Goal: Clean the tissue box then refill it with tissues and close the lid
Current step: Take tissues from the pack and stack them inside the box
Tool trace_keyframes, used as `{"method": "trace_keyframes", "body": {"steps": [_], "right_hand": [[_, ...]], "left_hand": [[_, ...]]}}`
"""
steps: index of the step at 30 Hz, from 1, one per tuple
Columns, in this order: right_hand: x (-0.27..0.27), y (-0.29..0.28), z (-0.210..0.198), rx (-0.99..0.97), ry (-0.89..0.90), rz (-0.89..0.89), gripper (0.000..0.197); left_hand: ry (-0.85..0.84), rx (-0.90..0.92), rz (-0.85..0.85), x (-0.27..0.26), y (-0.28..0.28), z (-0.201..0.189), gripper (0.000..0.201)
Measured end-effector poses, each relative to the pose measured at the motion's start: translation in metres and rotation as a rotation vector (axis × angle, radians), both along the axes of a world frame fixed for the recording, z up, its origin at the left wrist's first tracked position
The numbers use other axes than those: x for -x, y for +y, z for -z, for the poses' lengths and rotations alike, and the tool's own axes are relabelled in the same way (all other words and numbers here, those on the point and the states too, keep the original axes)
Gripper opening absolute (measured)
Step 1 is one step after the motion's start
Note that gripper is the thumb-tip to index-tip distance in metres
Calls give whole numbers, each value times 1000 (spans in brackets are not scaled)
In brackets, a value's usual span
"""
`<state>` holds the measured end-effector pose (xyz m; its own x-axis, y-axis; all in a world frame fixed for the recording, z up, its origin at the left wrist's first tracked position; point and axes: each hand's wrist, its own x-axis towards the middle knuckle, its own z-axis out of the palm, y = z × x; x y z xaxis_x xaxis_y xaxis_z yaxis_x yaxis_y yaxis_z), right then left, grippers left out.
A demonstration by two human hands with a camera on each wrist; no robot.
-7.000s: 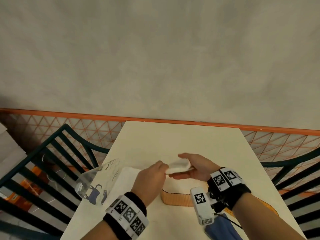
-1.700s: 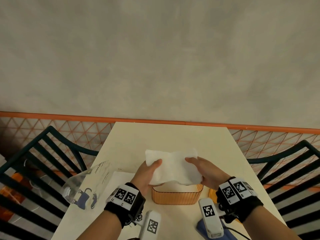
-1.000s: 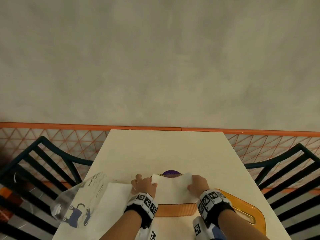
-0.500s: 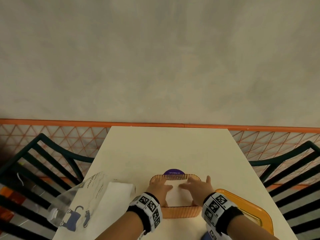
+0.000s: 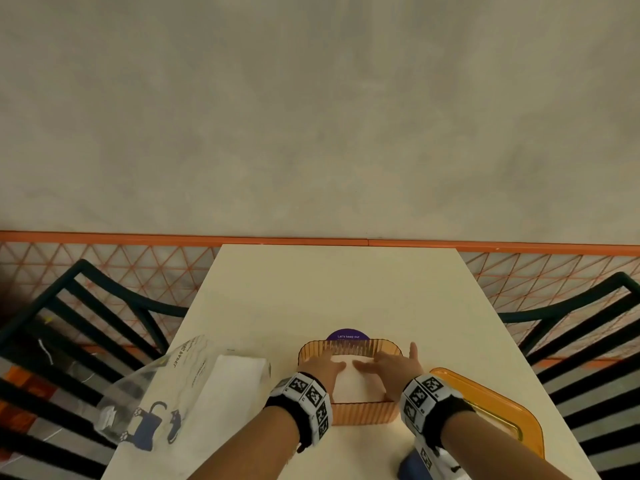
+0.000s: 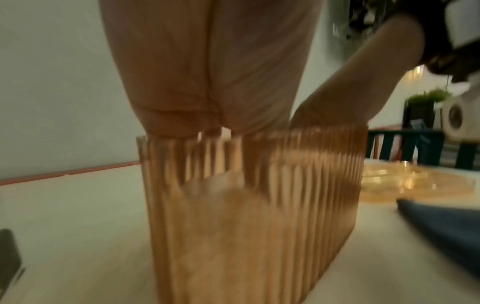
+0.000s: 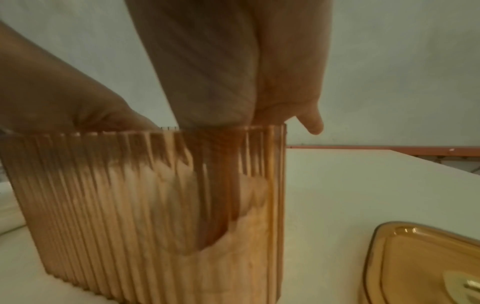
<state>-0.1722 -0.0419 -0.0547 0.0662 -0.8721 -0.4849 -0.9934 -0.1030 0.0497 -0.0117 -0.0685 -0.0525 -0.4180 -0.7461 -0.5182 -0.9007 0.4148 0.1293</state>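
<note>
A ribbed, see-through orange tissue box (image 5: 360, 414) stands open on the cream table (image 5: 339, 292). White tissues (image 5: 356, 386) lie inside it. My left hand (image 5: 325, 370) and right hand (image 5: 391, 367) reach into the box from above, fingers straight, pressing flat on the tissues. The right thumb (image 5: 413, 351) sticks out over the box's right rim. Both wrist views show the box wall (image 6: 249, 216) (image 7: 155, 205) close up, with fingers seen through it down to the stack. The orange lid (image 5: 498, 414) lies flat on the table to the right of the box.
A clear tissue pack wrapper (image 5: 156, 393) with white tissues (image 5: 235, 379) in it lies left of the box. A blue cloth (image 5: 410, 467) sits at the near edge, a purple sticker (image 5: 347, 335) behind the box. Dark chairs (image 5: 86, 327) flank the table.
A stack of tissues held above the box went down into it. Both hands followed and now press it flat inside.
</note>
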Motion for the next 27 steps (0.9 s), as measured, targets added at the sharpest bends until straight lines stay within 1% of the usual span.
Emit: {"method": "trace_keyframes", "body": {"steps": [2, 4, 5, 6, 7, 9, 10, 12, 13, 15, 16, 18, 22, 25, 27], "right_hand": [[2, 3, -3, 23, -9, -1, 69], [5, 8, -7, 122, -36, -1, 65], [7, 11, -9, 200, -68, 15, 63], [9, 13, -11, 278, -106, 41, 61], [12, 15, -13, 340, -146, 76, 59], [17, 19, -13, 389, -211, 154, 59], [19, 21, -11, 380, -243, 200, 59], [18, 22, -5, 337, -312, 292, 61], [16, 22, -2, 315, -339, 329, 62], [13, 20, 4, 272, -373, 388, 69], [12, 19, 6, 253, -376, 411, 74], [11, 18, 8, 222, -367, 442, 79], [8, 19, 10, 209, -332, 441, 82], [7, 18, 11, 215, -325, 442, 82], [7, 17, 11, 215, -324, 447, 83]], "left_hand": [[183, 65, -52, -4, 6, -11, 62], [413, 206, -119, -18, 15, -24, 48], [499, 292, -168, -30, 19, -30, 42], [566, 381, -237, -44, 20, -33, 37], [590, 452, -313, -59, 21, -34, 35], [545, 512, -492, -90, 19, -30, 31], [483, 496, -575, -103, 17, -24, 30], [312, 375, -690, -122, 13, -7, 31], [236, 291, -720, -127, 12, 2, 36], [123, 143, -734, -130, 15, 18, 54], [80, 114, -726, -130, 17, 26, 61], [11, 135, -695, -127, 21, 39, 64], [-42, 215, -687, -121, 27, 49, 52], [-16, 221, -714, -117, 27, 49, 35], [-4, 234, -720, -116, 27, 49, 30]]}}
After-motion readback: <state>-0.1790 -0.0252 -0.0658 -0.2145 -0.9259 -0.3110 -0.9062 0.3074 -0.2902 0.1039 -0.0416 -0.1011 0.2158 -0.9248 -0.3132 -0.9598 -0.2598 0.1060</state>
